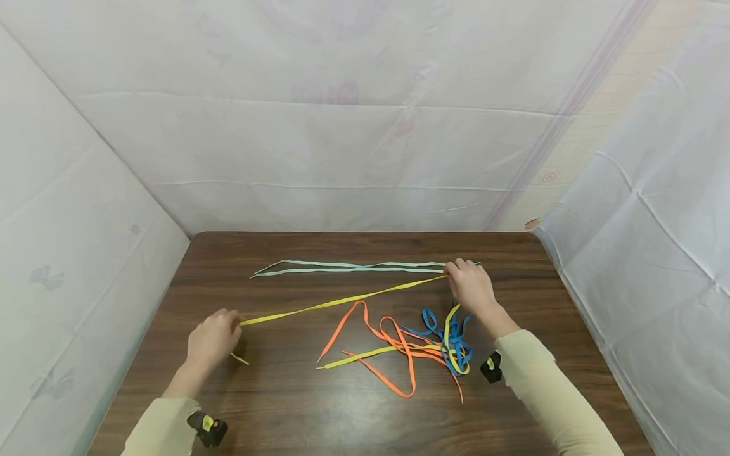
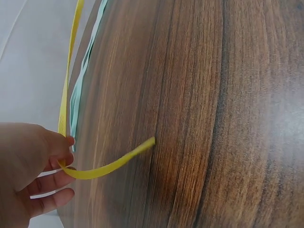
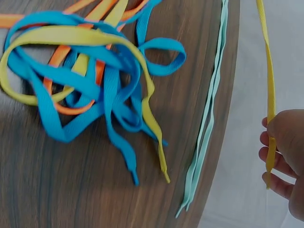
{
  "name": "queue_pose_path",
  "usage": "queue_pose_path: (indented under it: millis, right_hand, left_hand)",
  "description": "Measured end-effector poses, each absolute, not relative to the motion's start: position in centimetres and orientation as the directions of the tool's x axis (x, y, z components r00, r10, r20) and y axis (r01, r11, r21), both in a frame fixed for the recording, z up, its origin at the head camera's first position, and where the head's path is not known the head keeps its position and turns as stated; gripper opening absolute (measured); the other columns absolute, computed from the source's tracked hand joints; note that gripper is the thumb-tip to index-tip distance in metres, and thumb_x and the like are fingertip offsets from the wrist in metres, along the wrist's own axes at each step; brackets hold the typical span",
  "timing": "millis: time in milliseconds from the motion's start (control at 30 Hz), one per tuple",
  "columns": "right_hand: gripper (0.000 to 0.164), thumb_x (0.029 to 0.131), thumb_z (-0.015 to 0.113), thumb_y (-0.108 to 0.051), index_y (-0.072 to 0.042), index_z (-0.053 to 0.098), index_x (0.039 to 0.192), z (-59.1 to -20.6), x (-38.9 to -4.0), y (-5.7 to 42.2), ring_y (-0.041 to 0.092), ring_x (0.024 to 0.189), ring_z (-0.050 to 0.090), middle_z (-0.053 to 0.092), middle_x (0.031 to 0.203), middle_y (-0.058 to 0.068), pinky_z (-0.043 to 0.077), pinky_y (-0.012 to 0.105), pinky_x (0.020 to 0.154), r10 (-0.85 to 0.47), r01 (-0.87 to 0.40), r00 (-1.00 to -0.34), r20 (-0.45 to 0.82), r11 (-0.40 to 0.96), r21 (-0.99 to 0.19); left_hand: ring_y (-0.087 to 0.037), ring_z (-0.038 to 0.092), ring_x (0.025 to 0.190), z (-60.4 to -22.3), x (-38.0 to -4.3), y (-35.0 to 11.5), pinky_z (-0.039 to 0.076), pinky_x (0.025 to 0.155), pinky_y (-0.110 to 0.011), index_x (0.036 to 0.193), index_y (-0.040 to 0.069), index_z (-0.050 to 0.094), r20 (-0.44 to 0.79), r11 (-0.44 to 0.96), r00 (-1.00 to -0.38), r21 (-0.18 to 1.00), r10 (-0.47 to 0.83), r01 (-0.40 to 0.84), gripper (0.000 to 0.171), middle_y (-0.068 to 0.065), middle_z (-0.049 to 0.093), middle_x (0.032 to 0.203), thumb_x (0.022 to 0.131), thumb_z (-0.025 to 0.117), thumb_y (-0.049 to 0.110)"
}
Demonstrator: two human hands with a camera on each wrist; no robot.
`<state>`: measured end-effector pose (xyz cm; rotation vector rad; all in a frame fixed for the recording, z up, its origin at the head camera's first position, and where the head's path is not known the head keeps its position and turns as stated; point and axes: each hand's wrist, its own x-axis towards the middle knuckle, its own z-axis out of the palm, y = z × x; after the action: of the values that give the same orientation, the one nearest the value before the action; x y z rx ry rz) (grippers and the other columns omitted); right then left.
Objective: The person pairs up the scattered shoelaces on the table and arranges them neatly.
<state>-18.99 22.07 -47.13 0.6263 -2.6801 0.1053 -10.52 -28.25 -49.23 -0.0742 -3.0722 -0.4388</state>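
Shoelace [image 1: 342, 300], flat, bright yellow, drawn straight, loose end [image 2: 95, 174] curved

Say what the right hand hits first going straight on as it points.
Probably the flat mint-green fabric laces, near their right ends; the right hand overlaps them in the head view, height unclear.

I am seeing solid yellow on the taut lace [image 1: 342, 299] and the looped lace [image 3: 80, 35]; the mint laces [image 1: 358, 268] are looking pale, the orange lacing [image 1: 410, 370] fluorescent, the blue lacing [image 3: 159, 44] vivid; dark grain is streaking the brown table [image 1: 274, 405]; my sleeves [image 1: 547, 380] are showing pale yellow-green.
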Motion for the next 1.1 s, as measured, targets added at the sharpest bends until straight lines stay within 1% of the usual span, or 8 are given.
queue_pose_path:
  millis: [167, 267, 400, 567, 700, 900, 1100]
  right_hand:
    - [0.007, 0.080, 0.060, -0.009, -0.009, 0.060, 0.086, -47.3, -19.3, 23.2, 0.023, 0.066, 0.052, 0.056, 0.077, 0.005, 0.040, 0.034, 0.053, -0.385, -0.417, -0.844, 0.374, 0.909, -0.006]
    - [0.007, 0.080, 0.059, -0.008, -0.008, 0.061, 0.086, -47.5, -19.5, 24.1, 0.023, 0.064, 0.052, 0.056, 0.077, 0.005, 0.040, 0.035, 0.052, -0.365, -0.394, -0.858, 0.361, 0.919, -0.007]
    - [0.006, 0.081, 0.058, -0.008, -0.008, 0.060, 0.087, -47.7, -19.7, 24.9, 0.023, 0.064, 0.052, 0.055, 0.079, 0.006, 0.040, 0.035, 0.052, -0.340, -0.363, -0.881, 0.329, 0.932, -0.008]
    - [0.008, 0.081, 0.058, -0.007, -0.007, 0.060, 0.088, -47.7, -19.8, 25.8, 0.025, 0.063, 0.052, 0.055, 0.081, 0.008, 0.041, 0.038, 0.053, -0.304, -0.330, -0.899, 0.316, 0.943, -0.033]
    - [0.008, 0.082, 0.056, -0.007, -0.006, 0.059, 0.089, -47.7, -20.0, 26.7, 0.028, 0.065, 0.053, 0.055, 0.082, 0.011, 0.043, 0.041, 0.055, -0.270, -0.298, -0.912, 0.309, 0.954, -0.044]
    - [0.011, 0.083, 0.054, -0.007, -0.004, 0.059, 0.092, -47.8, -20.3, 28.0, 0.030, 0.067, 0.054, 0.054, 0.084, 0.013, 0.044, 0.042, 0.056, -0.227, -0.252, -0.941, 0.251, 0.965, -0.071]
    - [0.014, 0.084, 0.052, -0.007, -0.003, 0.059, 0.095, -48.1, -20.6, 29.0, 0.031, 0.068, 0.055, 0.053, 0.086, 0.014, 0.045, 0.042, 0.057, -0.183, -0.204, -0.964, 0.193, 0.975, -0.090]
  left_hand:
    - [-0.014, 0.041, 0.046, -49.5, -11.1, -28.3, 0.031, 0.036, -0.028, 0.087, 0.006, 0.063, 0.068, 0.963, -0.997, 0.263, 0.044, 0.060, 0.011, -0.007, 0.058, 0.078, 0.078, 0.057, 0.008]
    - [-0.015, 0.045, 0.047, -49.6, -11.5, -28.4, 0.033, 0.036, -0.030, 0.085, 0.007, 0.063, 0.080, 0.965, -0.996, 0.257, 0.039, 0.058, 0.009, -0.007, 0.059, 0.079, 0.079, 0.058, 0.009]
    - [-0.021, 0.052, 0.052, -49.8, -11.9, -28.5, 0.036, 0.038, -0.035, 0.084, 0.009, 0.064, 0.088, 0.966, -0.995, 0.252, 0.038, 0.059, 0.008, -0.007, 0.060, 0.079, 0.079, 0.057, 0.009]
    - [-0.028, 0.056, 0.057, -49.8, -12.5, -28.5, 0.038, 0.040, -0.038, 0.085, 0.009, 0.064, 0.102, 0.967, -0.994, 0.244, 0.048, 0.071, 0.008, -0.008, 0.060, 0.080, 0.080, 0.057, 0.010]
    - [-0.031, 0.058, 0.060, -49.7, -13.0, -28.4, 0.039, 0.041, -0.040, 0.086, 0.009, 0.064, 0.094, 0.968, -0.994, 0.242, 0.049, 0.071, 0.009, -0.009, 0.061, 0.082, 0.080, 0.057, 0.010]
    - [-0.031, 0.058, 0.063, -49.6, -13.9, -28.5, 0.039, 0.041, -0.038, 0.086, 0.009, 0.064, 0.071, 0.969, -0.996, 0.237, 0.045, 0.061, 0.010, -0.010, 0.061, 0.084, 0.081, 0.056, 0.010]
    - [-0.036, 0.058, 0.067, -49.3, -15.0, -28.4, 0.041, 0.045, -0.044, 0.087, 0.008, 0.064, 0.060, 0.972, -0.997, 0.230, 0.044, 0.057, 0.011, -0.012, 0.061, 0.085, 0.081, 0.056, 0.011]
